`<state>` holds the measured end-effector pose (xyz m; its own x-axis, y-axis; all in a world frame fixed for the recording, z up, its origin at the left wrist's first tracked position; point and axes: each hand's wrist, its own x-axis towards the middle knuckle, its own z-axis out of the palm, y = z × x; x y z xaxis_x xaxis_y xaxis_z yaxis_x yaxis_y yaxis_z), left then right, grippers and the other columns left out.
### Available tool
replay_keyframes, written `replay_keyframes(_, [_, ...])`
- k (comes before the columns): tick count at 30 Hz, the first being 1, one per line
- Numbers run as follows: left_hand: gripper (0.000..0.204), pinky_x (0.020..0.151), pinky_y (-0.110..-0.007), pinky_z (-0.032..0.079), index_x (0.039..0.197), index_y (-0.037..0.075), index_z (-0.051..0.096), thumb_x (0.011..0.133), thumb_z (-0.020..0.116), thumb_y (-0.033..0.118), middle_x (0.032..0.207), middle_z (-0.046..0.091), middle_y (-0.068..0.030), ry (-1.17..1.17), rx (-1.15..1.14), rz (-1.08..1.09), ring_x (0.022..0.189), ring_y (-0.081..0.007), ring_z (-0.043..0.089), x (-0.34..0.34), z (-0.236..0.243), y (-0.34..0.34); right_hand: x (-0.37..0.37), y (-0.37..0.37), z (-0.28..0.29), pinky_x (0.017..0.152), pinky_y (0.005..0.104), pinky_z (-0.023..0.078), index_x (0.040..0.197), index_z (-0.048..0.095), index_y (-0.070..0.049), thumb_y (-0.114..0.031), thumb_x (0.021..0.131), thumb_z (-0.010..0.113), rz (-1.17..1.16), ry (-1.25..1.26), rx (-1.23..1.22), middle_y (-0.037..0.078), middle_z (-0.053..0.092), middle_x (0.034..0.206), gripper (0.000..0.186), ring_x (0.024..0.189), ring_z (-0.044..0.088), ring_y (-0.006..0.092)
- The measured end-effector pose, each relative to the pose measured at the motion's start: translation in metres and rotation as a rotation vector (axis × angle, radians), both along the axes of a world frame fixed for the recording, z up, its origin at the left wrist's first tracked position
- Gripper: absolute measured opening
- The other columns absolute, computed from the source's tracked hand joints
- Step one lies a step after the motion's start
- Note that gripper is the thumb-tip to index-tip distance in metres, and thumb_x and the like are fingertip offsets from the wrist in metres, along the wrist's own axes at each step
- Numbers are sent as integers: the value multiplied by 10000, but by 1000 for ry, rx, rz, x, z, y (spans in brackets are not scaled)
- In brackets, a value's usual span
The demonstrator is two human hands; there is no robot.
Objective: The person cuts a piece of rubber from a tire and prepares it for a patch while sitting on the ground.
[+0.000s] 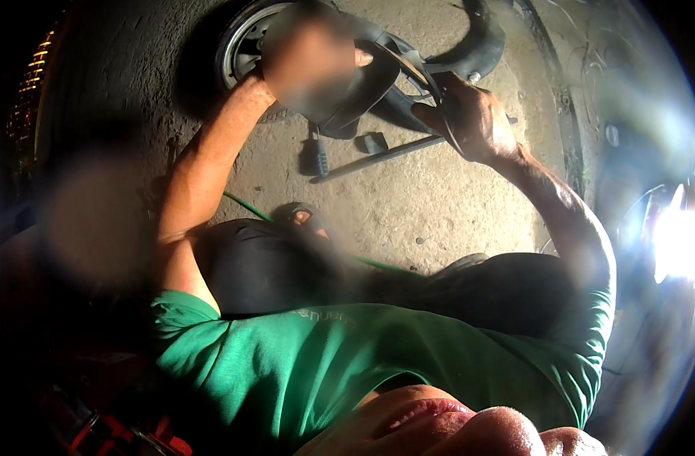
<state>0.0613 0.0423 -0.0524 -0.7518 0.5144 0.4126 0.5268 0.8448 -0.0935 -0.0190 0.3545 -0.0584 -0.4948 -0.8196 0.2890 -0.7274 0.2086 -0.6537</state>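
A wheel with a metal rim (236, 57) lies on the concrete at the top. My left hand (308, 61) is over it, mostly blurred, with a fingertip showing against a black curved part (372, 85). My right hand (473, 120) is wrapped round the right side of a dark curved piece (412, 64) beside the wheel; whether rubber or metal, I cannot tell. Beneath the hands lie a long dark bar (378, 157), a tool with a ribbed handle (321, 156) and a small dark block (375, 143). A black rubber piece (476, 34) curves away at the upper right.
A green hose (245, 204) runs across the concrete floor (423, 213) near my feet and dark-trousered legs. A bright lamp (678, 232) glares at the far right. Red equipment (89, 433) sits at the lower left. Much of the left side is dark or blurred.
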Motion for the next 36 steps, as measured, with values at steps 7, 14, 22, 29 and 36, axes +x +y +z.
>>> replay_keyframes(7, [313,493,-331,393,738,95,669,936,710,335,616,552,-31,36,-253,17,526,-172,481,-3,-6,-1,2,4,7,623,396,525,1067,646,-40,-317,910,760,-15,-10,27,148,668,729,339,658,678,284])
replay_keyframes(14, [302,501,-323,414,745,86,669,922,735,322,630,569,-21,33,-69,-56,536,-164,499,2,-3,-6,1,2,2,580,356,505,1096,680,-71,-348,893,777,-41,33,61,106,660,664,357,606,662,208])
replay_keyframes(22, [214,625,-324,514,934,80,707,970,666,286,824,677,-71,-69,-121,74,694,-169,618,11,-4,-21,-2,-3,-8,576,355,503,1077,679,-86,-355,862,803,-38,33,-14,94,640,644,366,590,646,199])
replay_keyframes(29, [282,668,-312,505,870,90,747,857,803,366,803,680,-29,-115,405,89,740,-158,633,-6,-13,17,2,1,5,652,373,522,1096,645,-90,-390,857,795,-45,8,68,111,670,751,411,702,681,246])
replay_keyframes(36, [240,684,-321,520,881,93,741,854,812,321,812,684,-32,88,58,-41,763,-170,644,1,-15,6,2,1,4,663,383,528,1099,668,-87,-400,861,784,-54,-44,137,117,686,748,411,710,692,249])
